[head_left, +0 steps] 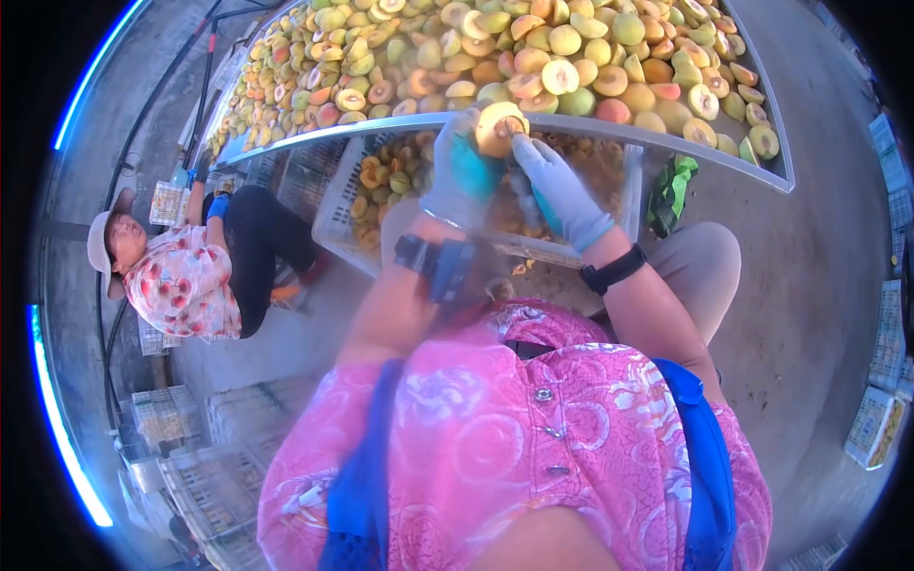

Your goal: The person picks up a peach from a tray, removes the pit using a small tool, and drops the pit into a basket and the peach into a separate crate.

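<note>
hands 2: left hand (464,173), right hand (562,190) | held fruit half (500,127) 1 | tray (381,125) 1 | crate (333,224) 1 | co-worker (181,281) 1

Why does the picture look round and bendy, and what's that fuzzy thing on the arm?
Head view: the fisheye lens bends the tray rim and blackens the corners; the strap on the left wrist is smeared; the fruit half in the left hand is bright and fairly sharp; light is soft, without hard shadows.

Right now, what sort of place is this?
Probably a fruit-processing yard: a long tray heaped with halved fruit, a crate of more fruit beneath it, and the left hand holding a fruit half.
</note>
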{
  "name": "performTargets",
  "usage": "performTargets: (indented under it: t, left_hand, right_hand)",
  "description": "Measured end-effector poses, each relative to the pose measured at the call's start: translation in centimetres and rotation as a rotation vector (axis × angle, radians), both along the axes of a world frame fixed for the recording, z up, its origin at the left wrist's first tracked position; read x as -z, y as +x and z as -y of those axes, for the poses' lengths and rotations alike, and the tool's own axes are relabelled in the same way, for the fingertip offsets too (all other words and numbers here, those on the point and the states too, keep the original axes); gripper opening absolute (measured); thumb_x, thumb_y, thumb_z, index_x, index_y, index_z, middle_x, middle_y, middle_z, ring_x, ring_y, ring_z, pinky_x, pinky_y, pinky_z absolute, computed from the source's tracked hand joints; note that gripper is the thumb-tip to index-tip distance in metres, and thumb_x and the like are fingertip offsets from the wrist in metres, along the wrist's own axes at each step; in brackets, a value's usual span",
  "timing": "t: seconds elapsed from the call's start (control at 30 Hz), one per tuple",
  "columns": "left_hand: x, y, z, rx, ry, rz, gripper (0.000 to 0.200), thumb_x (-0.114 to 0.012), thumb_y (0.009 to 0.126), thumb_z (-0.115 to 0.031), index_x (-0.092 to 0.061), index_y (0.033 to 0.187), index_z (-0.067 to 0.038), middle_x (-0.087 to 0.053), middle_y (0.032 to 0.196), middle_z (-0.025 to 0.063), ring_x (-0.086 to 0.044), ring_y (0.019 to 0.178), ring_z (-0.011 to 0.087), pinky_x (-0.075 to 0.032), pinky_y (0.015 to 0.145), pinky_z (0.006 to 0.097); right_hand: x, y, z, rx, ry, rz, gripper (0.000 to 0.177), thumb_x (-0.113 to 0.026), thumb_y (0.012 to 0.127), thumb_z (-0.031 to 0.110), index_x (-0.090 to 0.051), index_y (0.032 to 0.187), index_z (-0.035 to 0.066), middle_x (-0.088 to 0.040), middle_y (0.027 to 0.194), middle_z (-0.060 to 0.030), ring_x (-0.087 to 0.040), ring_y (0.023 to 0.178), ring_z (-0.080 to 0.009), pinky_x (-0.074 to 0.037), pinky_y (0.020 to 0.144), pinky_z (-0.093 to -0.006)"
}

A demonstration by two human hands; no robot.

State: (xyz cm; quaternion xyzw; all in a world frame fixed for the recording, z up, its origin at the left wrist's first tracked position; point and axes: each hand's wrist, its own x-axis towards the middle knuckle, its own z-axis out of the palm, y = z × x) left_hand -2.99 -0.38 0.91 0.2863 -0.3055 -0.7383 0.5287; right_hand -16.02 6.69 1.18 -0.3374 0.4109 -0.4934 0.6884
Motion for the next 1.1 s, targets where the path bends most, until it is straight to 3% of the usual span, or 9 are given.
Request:
performTargets:
  t: [0.27,0.33,0.37,0.43,0.53,0.8,0.9,1.0,1.1]
  left_hand:
    - [-0.8,-1.1,-0.7,-0.003,-0.159,0.056,0.036,-0.044,0.095,-0.031,-0.058,0.111,-0.002,-0.063,0.096,0.0114,-0.062,0.082,0.0220,-0.053,0.074,0.0325]
    - [-1.3,-1.8,-0.9,-0.035,-0.123,0.070,0.036,-0.045,0.096,-0.034,-0.059,0.108,-0.003,-0.063,0.093,0.0107,-0.062,0.080,0.0214,-0.053,0.073,0.0320]
    - [-1.4,-1.9,-1.0,-0.070,-0.083,0.084,0.037,-0.046,0.097,-0.037,-0.059,0.106,-0.004,-0.062,0.091,0.0100,-0.061,0.077,0.0209,-0.052,0.071,0.0316]
    - [-1.1,-1.7,-0.5,-0.058,-0.042,0.094,0.041,-0.046,0.097,-0.041,-0.060,0.104,-0.004,-0.062,0.089,0.0096,-0.061,0.077,0.0204,-0.052,0.071,0.0314]
    - [-1.1,-1.2,0.0,-0.006,0.042,0.092,0.046,-0.048,0.097,-0.048,-0.060,0.102,-0.004,-0.062,0.087,0.0087,-0.060,0.076,0.0196,-0.051,0.069,0.0309]
    - [-0.6,-1.2,-0.5,-0.125,-0.117,0.243,0.047,-0.051,0.097,-0.047,-0.060,0.106,-0.002,-0.065,0.091,0.0106,-0.063,0.080,0.0221,-0.055,0.073,0.0333]
    - [-1.3,-1.3,-0.7,-0.011,0.060,0.123,0.046,-0.051,0.097,-0.046,-0.060,0.106,-0.002,-0.065,0.091,0.0102,-0.063,0.080,0.0210,-0.055,0.072,0.0324]
    - [-1.1,-1.6,-1.0,-0.092,-0.021,0.183,0.042,-0.044,0.100,-0.041,-0.060,0.101,-0.002,-0.062,0.088,0.0086,-0.059,0.075,0.0175,-0.050,0.067,0.0299]
    - [-0.5,-1.4,-0.7,-0.198,-0.255,0.404,0.046,-0.052,0.097,-0.045,-0.062,0.104,-0.001,-0.065,0.095,0.0111,-0.063,0.082,0.0220,-0.054,0.073,0.0335]
  right_hand:
    - [0.9,0.9,0.3,0.063,-0.168,-0.201,0.056,-0.045,0.099,0.048,-0.057,0.123,-0.002,-0.061,0.102,-0.0080,-0.051,0.092,-0.0114,-0.043,0.084,-0.0251]
    - [1.4,1.1,0.5,0.116,-0.245,-0.173,0.052,-0.044,0.100,0.047,-0.058,0.117,0.001,-0.059,0.089,-0.0035,-0.051,0.076,-0.0086,-0.044,0.067,-0.0233]
    - [1.4,1.0,0.5,0.116,-0.246,-0.173,0.052,-0.044,0.100,0.047,-0.058,0.117,0.001,-0.059,0.089,-0.0035,-0.051,0.076,-0.0086,-0.044,0.067,-0.0233]
    - [1.2,0.7,0.1,0.019,-0.144,-0.056,0.044,-0.043,0.100,0.046,-0.058,0.108,0.005,-0.053,0.075,0.0021,-0.045,0.059,-0.0054,-0.036,0.050,-0.0214]
    - [-0.7,0.4,-1.2,-0.068,-0.029,-0.016,0.036,-0.043,0.101,0.043,-0.056,0.104,0.009,-0.044,0.066,0.0063,-0.035,0.047,-0.0041,-0.025,0.041,-0.0213]
    - [-0.6,0.6,-1.3,-0.083,0.001,0.157,0.028,-0.046,0.101,0.037,-0.054,0.102,0.011,-0.044,0.065,0.0066,-0.035,0.045,-0.0045,-0.026,0.038,-0.0207]
    - [-0.2,0.6,-1.1,-0.105,0.017,0.227,0.026,-0.046,0.100,0.037,-0.054,0.099,0.012,-0.043,0.065,0.0069,-0.035,0.045,-0.0036,-0.026,0.038,-0.0191]
    - [0.3,0.9,-0.9,-0.110,0.005,0.247,0.026,-0.046,0.100,0.037,-0.054,0.098,0.013,-0.043,0.065,0.0071,-0.034,0.045,-0.0034,-0.027,0.038,-0.0186]
    - [-0.5,0.5,-1.3,-0.150,0.054,0.340,0.025,-0.047,0.100,0.039,-0.053,0.096,0.014,-0.042,0.064,0.0074,-0.034,0.045,-0.0034,-0.026,0.038,-0.0189]
